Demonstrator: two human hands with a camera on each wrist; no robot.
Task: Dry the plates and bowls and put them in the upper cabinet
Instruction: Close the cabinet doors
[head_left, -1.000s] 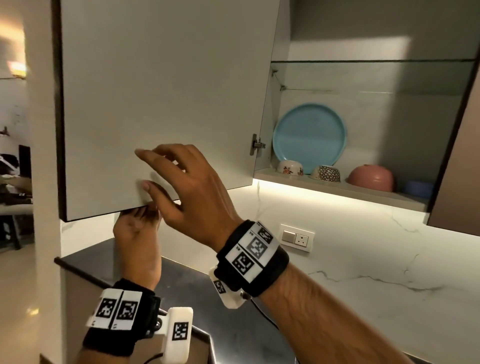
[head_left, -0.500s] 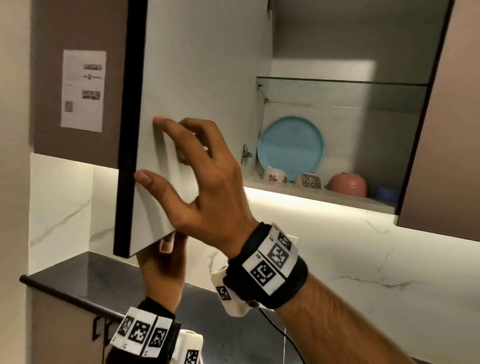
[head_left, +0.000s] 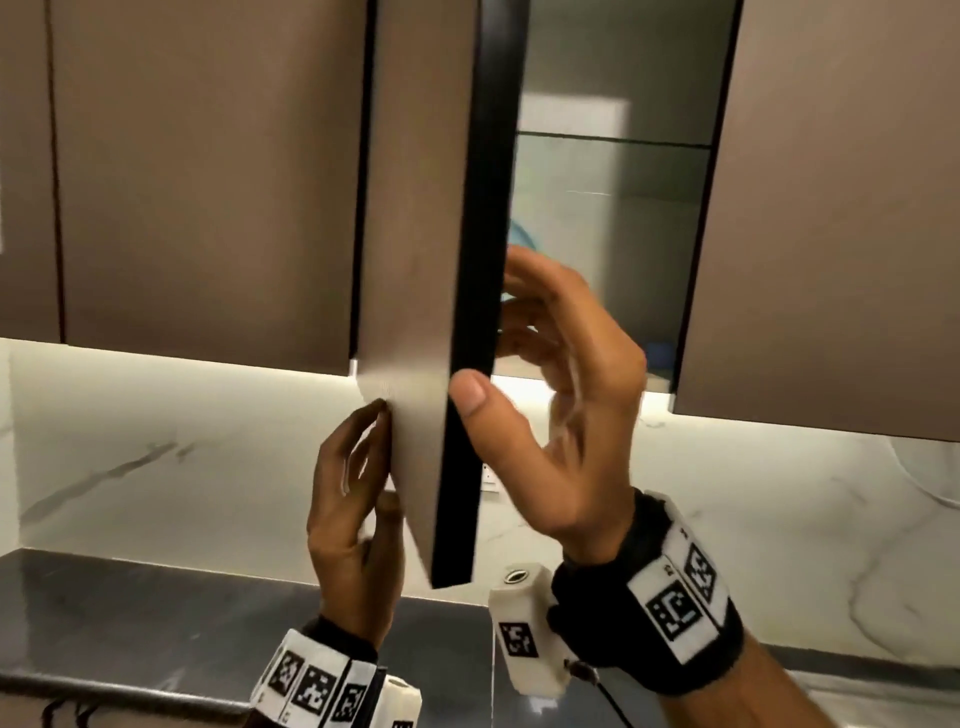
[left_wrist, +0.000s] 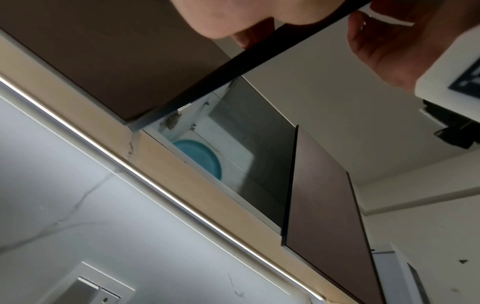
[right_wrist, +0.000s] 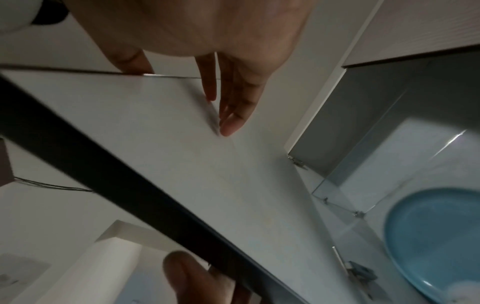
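The upper cabinet's left door (head_left: 415, 260) stands edge-on to me, half swung, its black edge facing me. My right hand (head_left: 561, 405) lies behind it with straight fingers (right_wrist: 228, 123) on the pale inner face and the thumb on the black edge. My left hand (head_left: 353, 499) touches the brown outer face near the bottom corner with loosely straight fingers. Inside the cabinet a blue plate (right_wrist: 428, 236) leans against the back wall; the head view shows only a sliver of it. The other bowls are hidden.
The cabinet's right door (head_left: 831, 208) stands open at the right. A glass shelf (head_left: 613, 140) crosses the cabinet higher up. Below lies a dark countertop (head_left: 130, 623) before a lit marble wall with a socket (left_wrist: 88, 288).
The left door has swung from wide open towards the cabinet, hiding most of the dishes. My right hand stays on its inner face and my left hand has moved from its bottom edge to the outer face.
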